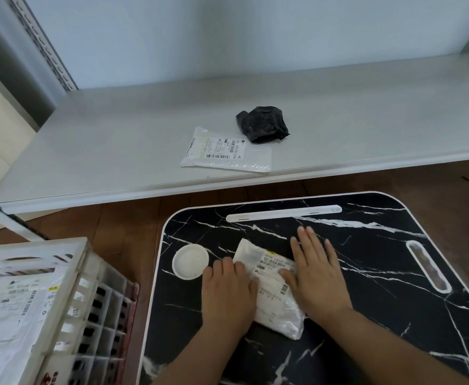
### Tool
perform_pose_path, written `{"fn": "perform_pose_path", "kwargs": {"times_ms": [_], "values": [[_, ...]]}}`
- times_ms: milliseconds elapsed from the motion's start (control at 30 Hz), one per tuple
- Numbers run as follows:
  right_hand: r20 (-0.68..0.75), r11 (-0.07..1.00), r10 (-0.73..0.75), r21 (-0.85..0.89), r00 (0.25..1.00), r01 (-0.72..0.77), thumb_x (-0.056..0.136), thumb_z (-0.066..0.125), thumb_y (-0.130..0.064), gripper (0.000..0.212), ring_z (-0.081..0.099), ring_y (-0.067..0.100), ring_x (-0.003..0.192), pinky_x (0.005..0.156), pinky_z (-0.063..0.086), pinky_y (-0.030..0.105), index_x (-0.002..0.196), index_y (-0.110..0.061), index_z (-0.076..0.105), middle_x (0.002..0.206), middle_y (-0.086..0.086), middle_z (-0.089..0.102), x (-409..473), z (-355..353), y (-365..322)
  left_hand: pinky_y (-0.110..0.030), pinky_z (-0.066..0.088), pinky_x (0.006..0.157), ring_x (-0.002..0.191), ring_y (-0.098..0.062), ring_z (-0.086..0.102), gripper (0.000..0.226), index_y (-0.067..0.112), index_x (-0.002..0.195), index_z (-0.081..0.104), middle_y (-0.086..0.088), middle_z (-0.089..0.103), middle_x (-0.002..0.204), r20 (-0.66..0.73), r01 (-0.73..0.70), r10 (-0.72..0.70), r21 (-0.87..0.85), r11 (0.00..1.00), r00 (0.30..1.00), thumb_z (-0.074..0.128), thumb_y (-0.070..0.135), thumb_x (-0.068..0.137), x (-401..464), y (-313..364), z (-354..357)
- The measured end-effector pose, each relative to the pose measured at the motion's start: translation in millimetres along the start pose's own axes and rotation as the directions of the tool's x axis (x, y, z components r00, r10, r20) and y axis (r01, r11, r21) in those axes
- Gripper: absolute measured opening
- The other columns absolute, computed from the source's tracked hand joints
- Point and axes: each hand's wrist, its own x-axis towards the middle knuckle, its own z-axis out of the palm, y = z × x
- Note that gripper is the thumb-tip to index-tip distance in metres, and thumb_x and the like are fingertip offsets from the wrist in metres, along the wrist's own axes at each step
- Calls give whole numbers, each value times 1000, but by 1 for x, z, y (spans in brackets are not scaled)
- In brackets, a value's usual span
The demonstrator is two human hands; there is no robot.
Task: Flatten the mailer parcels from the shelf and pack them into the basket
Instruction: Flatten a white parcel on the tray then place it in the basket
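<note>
A white mailer parcel (pixel 272 290) with a printed label lies on the black marble-patterned table (pixel 366 315). My left hand (pixel 227 290) presses flat on its left side, fingers together. My right hand (pixel 315 270) lies flat over its right side, fingers spread. On the grey shelf (pixel 116 151) behind lie a flat white mailer (pixel 225 150) and a crumpled black mailer (pixel 262 124). The white plastic basket (pixel 69 287) stands at the lower left with white labelled mailers (pixel 14 309) inside.
A round white dish (pixel 190 261) is set into the table left of my hands. The table has a long white slot (pixel 283 213) at the back and a handle cutout (pixel 427 266) at the right. Brown wooden floor (pixel 122 226) runs between shelf, basket and table.
</note>
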Motion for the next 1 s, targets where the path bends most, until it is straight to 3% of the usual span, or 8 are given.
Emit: {"fn": "perform_pose_path", "kwargs": {"times_ms": [100, 167, 233, 400, 600, 733, 900, 1000], "values": [[-28, 997, -49, 64, 998, 51, 101, 9, -52, 68, 22, 25, 145, 109, 17, 43, 139, -9, 45, 151, 10, 37, -11, 0, -14, -43, 48, 96, 115, -31, 57, 53, 18, 126, 54, -13, 57, 126, 79, -38, 48, -125, 991, 996, 28, 46, 91, 4, -1, 7], [-42, 990, -71, 118, 997, 76, 102, 12, -49, 61, 14, 23, 146, 109, 15, 44, 144, -13, 37, 154, 9, 32, -25, 11, -23, -47, 10, 118, 148, -32, 4, 65, 25, 153, 7, -10, 1, 161, 103, -213, 221, -85, 973, 970, 9, 50, 93, 9, -1, 16], [-20, 985, -70, 155, 997, 72, 102, 12, -49, 57, 2, 24, 148, 110, 8, 48, 152, -22, 22, 160, 5, 18, -35, 21, -28, -45, -14, 118, 139, -22, -34, 64, 30, 142, -28, 1, -39, 151, 186, -298, 312, -100, 949, 932, -12, 53, 85, 10, -1, 21], [25, 994, -54, 98, 998, 51, 99, 26, -46, 58, 15, 32, 145, 106, 11, 56, 152, -24, 23, 159, 5, 20, -37, 26, -25, -46, -23, 112, 131, -16, -47, 72, 31, 130, -48, 7, -54, 139, 251, -281, 300, -110, 953, 920, -35, 59, 65, 13, 0, 31], [212, 994, -63, 104, 975, 42, 101, 11, -46, 56, 27, 31, 139, 105, 14, 54, 147, -20, 31, 154, 6, 33, -32, 23, -24, -48, -19, 115, 135, -20, -41, 81, 31, 136, -34, 3, -46, 145, 310, -244, 259, -87, 966, 915, -34, 59, 60, 17, 7, 23], [306, 970, -185, 212, 934, 123, 83, -12, -71, 72, -35, 24, 139, 113, -21, 50, 142, -32, -28, 150, -4, -40, -27, 3, -15, -51, -16, 115, 136, -20, -39, 63, 33, 135, -35, 4, -43, 148, 329, -209, 219, -65, 976, 918, -21, 60, 80, 15, 6, 26], [362, 957, -197, 273, 911, 98, 56, 9, -95, 115, -50, 17, 128, 112, -23, 50, 134, -28, -42, 140, -4, -54, -31, -6, -3, -46, -12, 118, 142, -25, -29, 70, 30, 147, -22, -1, -36, 153, 420, -122, 196, -197, 973, 886, 24, 53, 99, 26, 6, 18], [314, 933, 19, 336, 949, -129, 48, 28, -101, 137, -41, 21, 136, 112, -22, 42, 141, -24, -35, 145, 1, -48, -38, -5, -7, -37, 16, 118, 147, -24, 8, 89, 20, 153, 7, -7, -6, 160, 310, 63, 52, -350, 935, 949, 57, 52, 88, 30, 4, 2]]}}
